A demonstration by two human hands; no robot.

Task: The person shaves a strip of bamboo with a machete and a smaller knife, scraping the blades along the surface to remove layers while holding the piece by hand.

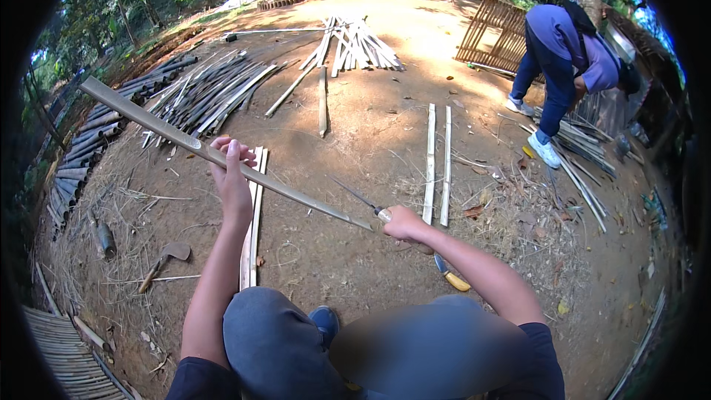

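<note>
Outdoors, you hold a split-bamboo strip (296, 192) slantwise above the ground (318, 255), the fingers of your left hand (235, 187) grasping it near mid-length, those of your right hand (405, 224) clenched on a knife (382, 214) by the strip's near end. Likely light, stiff and springy, it suits that midway grip; it looks long, narrow, grey-brown.
</note>
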